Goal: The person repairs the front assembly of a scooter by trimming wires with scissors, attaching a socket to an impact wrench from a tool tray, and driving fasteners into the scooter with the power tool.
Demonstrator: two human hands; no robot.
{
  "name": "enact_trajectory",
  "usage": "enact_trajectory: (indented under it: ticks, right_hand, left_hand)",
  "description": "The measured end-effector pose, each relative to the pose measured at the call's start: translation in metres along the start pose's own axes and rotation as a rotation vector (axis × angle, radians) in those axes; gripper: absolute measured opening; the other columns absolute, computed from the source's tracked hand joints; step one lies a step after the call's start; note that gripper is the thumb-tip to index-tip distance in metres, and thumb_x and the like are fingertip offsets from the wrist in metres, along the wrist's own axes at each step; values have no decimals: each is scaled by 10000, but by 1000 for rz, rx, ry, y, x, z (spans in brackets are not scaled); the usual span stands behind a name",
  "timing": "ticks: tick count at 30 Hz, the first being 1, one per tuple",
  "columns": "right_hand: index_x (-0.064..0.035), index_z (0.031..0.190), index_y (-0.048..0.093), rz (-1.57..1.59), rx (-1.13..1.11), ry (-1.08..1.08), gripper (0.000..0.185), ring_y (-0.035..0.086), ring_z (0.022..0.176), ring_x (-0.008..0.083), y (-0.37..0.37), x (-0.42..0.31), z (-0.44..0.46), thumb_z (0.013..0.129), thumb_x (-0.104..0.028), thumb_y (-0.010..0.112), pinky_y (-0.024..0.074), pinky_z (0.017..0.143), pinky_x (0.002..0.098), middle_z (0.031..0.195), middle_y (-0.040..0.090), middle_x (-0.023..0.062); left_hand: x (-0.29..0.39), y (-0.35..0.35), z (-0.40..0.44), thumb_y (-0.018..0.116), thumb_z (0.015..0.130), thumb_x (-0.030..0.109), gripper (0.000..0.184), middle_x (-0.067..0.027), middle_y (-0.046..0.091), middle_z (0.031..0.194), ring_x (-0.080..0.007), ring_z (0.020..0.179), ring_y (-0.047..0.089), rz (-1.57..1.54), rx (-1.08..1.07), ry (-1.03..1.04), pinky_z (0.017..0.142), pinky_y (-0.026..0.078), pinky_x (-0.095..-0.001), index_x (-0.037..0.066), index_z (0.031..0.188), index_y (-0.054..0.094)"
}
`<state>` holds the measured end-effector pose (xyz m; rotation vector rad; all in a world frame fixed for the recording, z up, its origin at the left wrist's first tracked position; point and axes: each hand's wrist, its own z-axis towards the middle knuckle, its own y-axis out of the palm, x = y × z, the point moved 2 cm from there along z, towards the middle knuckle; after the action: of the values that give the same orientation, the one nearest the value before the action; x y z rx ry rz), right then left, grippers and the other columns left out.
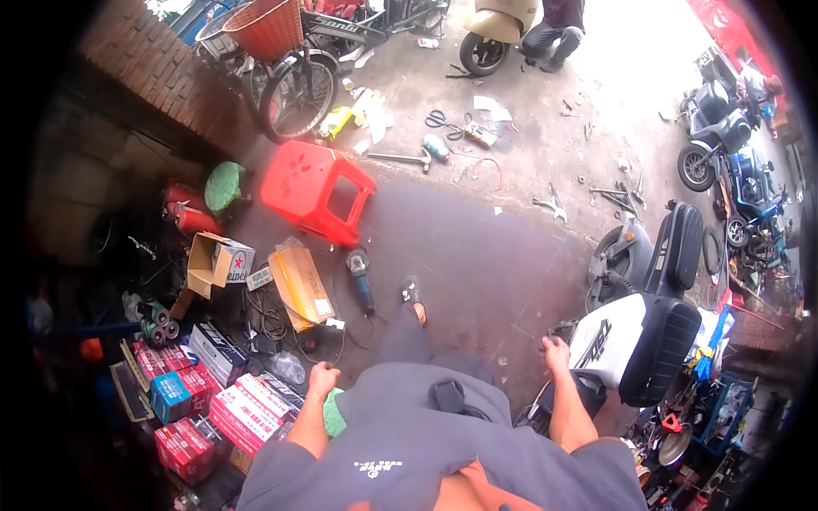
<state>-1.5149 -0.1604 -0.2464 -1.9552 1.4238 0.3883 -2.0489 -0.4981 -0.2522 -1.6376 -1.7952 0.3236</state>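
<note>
A white scooter [607, 339] stands just to the right of a person's right hand [555, 351], the nearer of the two, its long axis running roughly forward past the fingers. The left hand [322, 379] hangs well apart, near a clear plastic bag [287, 367]. Both hands appear curled closed; at this size, anything small inside is hard to rule out. The scooter shows dark lettering and a black padded seat [654, 362].

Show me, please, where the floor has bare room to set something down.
Bare floor lies between the red stool and the white scooter, just short of the hammer. Boxes crowd the lower left; beyond the hammer it is littered too.
</note>
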Motion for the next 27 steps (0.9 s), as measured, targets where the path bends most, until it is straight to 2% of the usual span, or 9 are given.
enact_trajectory:
  ticks: [1, 2, 9, 12, 19, 22, 24, 26, 27]
  right_hand:
    - [5, 1120, 577, 16, -10, 6, 267, 512, 545, 107, 16, -21, 3, 917, -161, 627, 375, 439, 231, 753, 588, 53]
    - [11, 1119, 577, 40, -23, -8, 273, 511, 546, 105, 36, -51, 15, 915, -163, 631, 374, 442, 228, 754, 586, 54]
    - [4, 1081, 604, -11, -35, 21, 269, 521, 547, 106, 96, -134, 44, 897, -187, 651, 386, 459, 237, 757, 609, 61]
    - [5, 1047, 616, -70, -5, 110, 248, 562, 568, 123, 96, -119, 66, 892, -185, 652, 413, 464, 258, 758, 625, 69]
    - [5, 998, 620, -139, -5, 204, 222, 560, 569, 134, 115, -159, 173, 893, -188, 648, 432, 470, 282, 731, 613, 59]
    - [24, 1042, 631, -318, 23, 3, 279, 593, 658, 150, 131, -206, 264, 889, -207, 653, 483, 570, 301, 777, 641, 74]
    - [45, 1117, 624, -382, 25, -103, 361, 611, 767, 153, 162, -321, 292, 886, -231, 656, 501, 701, 304, 843, 664, 87]
    - [-16, 1194, 615, -369, -59, -7, 450, 645, 1038, 267, 192, -380, 344, 872, -329, 634, 478, 908, 363, 1093, 676, 195]
    - [-19, 1202, 611, -361, -85, -8, 463, 642, 1050, 280, 210, -397, 375, 872, -343, 630, 476, 915, 371, 1108, 670, 204]
  left_hand:
    - [38, -19, -3, 683, 710, 154, 413, -224, 700, 993, -284, 905, 688, -175, -44, -118, 816, 530, -377, -51, 1069, 674]
    - [16, -17, 52, 679, 722, 134, 383, -203, 706, 932, -253, 816, 696, -71, 46, -1, 745, 545, -361, -50, 1058, 676]
    - [230, -91, 130, 631, 813, 123, 306, -145, 691, 816, -189, 685, 657, -190, 75, 200, 630, 520, -327, -32, 1074, 669]
    - [297, -91, 179, 650, 779, 181, 362, -185, 709, 966, -274, 901, 686, -46, 34, 313, 809, 522, -364, -6, 1088, 671]
    - [482, -64, 243, 636, 780, 242, 428, -207, 683, 1096, -335, 1079, 640, 201, -36, 291, 935, 487, -398, 43, 1158, 654]
    - [550, -36, 294, 630, 787, 233, 433, -216, 674, 1119, -342, 1102, 629, 301, -69, 227, 949, 478, -406, 37, 1173, 644]
    - [604, -8, 344, 628, 793, 228, 451, -239, 659, 1139, -356, 1116, 619, 331, -105, 226, 954, 474, -417, 16, 1191, 628]
    - [651, 23, 396, 626, 794, 227, 471, -255, 646, 1153, -367, 1125, 611, 354, -128, 282, 956, 473, -426, 0, 1206, 613]
    - [669, 45, 427, 623, 808, 211, 464, -243, 655, 1148, -349, 1097, 628, 281, -120, 327, 943, 479, -410, -11, 1215, 603]
